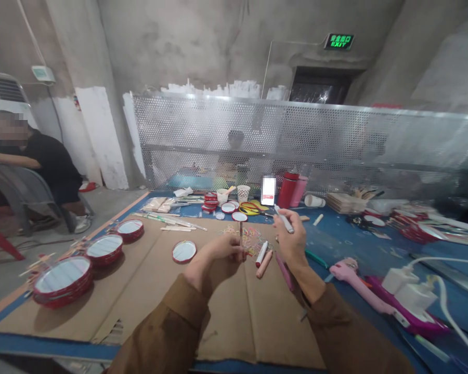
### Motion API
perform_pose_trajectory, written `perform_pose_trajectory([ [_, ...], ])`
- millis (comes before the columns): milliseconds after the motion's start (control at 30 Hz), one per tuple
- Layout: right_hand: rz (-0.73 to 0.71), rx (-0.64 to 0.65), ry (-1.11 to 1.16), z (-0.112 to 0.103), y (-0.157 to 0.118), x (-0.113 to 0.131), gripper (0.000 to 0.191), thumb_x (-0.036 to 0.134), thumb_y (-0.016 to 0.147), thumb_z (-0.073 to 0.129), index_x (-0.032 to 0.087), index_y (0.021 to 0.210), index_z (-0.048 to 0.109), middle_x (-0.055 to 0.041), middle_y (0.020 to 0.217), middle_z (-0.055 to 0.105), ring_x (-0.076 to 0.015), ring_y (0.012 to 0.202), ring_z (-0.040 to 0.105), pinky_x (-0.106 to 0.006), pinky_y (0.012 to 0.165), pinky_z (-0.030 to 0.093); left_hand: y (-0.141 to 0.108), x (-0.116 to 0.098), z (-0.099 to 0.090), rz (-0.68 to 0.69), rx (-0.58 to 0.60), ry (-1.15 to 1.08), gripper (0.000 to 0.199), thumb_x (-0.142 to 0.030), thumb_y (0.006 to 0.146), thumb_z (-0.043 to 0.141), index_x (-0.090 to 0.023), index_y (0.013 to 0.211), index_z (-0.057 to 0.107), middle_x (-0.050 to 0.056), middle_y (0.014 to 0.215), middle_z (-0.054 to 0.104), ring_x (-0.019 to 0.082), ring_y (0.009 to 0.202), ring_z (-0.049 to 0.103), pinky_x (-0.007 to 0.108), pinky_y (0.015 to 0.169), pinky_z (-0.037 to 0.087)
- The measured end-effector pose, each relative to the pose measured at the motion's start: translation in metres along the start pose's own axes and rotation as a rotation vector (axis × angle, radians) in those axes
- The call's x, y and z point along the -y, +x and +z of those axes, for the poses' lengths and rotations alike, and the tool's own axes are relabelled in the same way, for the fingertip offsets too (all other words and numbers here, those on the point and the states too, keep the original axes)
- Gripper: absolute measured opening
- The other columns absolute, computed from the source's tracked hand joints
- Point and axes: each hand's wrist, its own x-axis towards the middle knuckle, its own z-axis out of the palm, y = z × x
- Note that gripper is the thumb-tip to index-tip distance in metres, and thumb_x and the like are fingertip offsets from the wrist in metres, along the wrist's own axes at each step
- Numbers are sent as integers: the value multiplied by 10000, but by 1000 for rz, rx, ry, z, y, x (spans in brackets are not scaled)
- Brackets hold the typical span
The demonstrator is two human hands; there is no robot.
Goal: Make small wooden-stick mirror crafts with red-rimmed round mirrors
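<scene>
My left hand [230,250] pinches a thin brown stick [241,234], held upright over the cardboard [226,311]. Between the fingers of my right hand [291,236] is a white marker [284,219], tilted toward the upper left. A white marker with a red end [261,254] and a pinkish tube [264,264] lie between my hands. Behind my left hand spreads a pile of colourful rubber bands [251,234]. One round white disc with a red rim [184,251] rests left of my left hand.
Stacks of red-rimmed discs [62,280] line the left side. At the right are a pink glue gun [359,285] and a power strip [417,317] with cables. Bottles [287,190], cups and scissors stand or lie at the back. A person [50,156] sits at far left.
</scene>
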Motion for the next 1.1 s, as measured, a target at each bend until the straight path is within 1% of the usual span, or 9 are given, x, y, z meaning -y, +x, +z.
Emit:
perform_pose_trajectory([
  [67, 6, 66, 5, 2, -5, 1, 317, 480, 805, 572, 194, 936, 604, -35, 785, 651, -184, 682, 599, -287, 610, 485, 0, 1, 0, 1, 6, -5, 228, -298, 802, 615, -128, 650, 616, 19, 558, 591, 92, 523, 505, 240, 561, 388],
  [133, -14, 186, -10, 4, -13, 6, 309, 495, 809, 566, 201, 894, 612, -24, 744, 643, -180, 636, 600, -278, 564, 473, 2, 3, 0, 0, 9, -8, 213, -294, 799, 616, -123, 672, 628, 24, 563, 595, 96, 519, 506, 246, 562, 390],
  [267, -118, 425, -108, 3, -29, 17, 312, 499, 861, 508, 219, 748, 585, -12, 645, 616, -167, 564, 601, -252, 495, 429, 7, 9, -1, 2, 16, 5, 197, -285, 795, 600, -121, 693, 640, 27, 565, 596, 104, 518, 513, 254, 559, 397],
  [367, -176, 510, -192, 1, -32, 20, 333, 481, 882, 473, 233, 671, 540, 2, 571, 569, -159, 533, 597, -235, 466, 386, 9, 13, -2, 20, 25, 18, 237, -311, 805, 587, -128, 660, 626, 26, 555, 590, 99, 508, 508, 250, 553, 395],
  [467, -173, 528, -231, 1, -31, 20, 342, 491, 890, 449, 239, 676, 535, 7, 548, 548, -165, 524, 600, -233, 448, 360, 10, 13, -2, 37, 34, 9, 239, -322, 798, 593, -132, 656, 622, 22, 560, 585, 93, 508, 501, 242, 547, 385],
  [567, -215, 512, -247, 2, -29, 18, 340, 479, 899, 443, 234, 687, 546, 2, 567, 568, -164, 531, 599, -237, 474, 376, 9, 12, -2, 44, 50, -9, 216, -305, 793, 590, -127, 677, 631, 25, 581, 592, 96, 516, 506, 245, 545, 379],
  [733, -253, 506, -267, 3, -29, 14, 345, 471, 912, 434, 227, 711, 574, -7, 594, 594, -158, 527, 594, -237, 485, 389, 8, 11, -2, 6, 41, -14, 205, -300, 782, 613, -127, 674, 630, 24, 566, 589, 101, 510, 507, 251, 547, 379],
  [933, -201, 489, -264, 2, -28, 15, 352, 503, 900, 436, 229, 749, 597, -16, 629, 623, -173, 568, 620, -241, 476, 396, 12, 14, -1, -26, 32, 4, 210, -281, 783, 597, -129, 641, 627, 22, 538, 581, 98, 496, 491, 249, 536, 371],
  [1100, -284, 487, -292, 2, -27, 17, 327, 450, 903, 441, 224, 739, 612, -30, 650, 649, -170, 584, 612, -250, 535, 412, 10, 9, -1, -23, 42, 4, 196, -269, 780, 599, -133, 641, 620, 24, 546, 583, 101, 487, 492, 258, 542, 383],
])
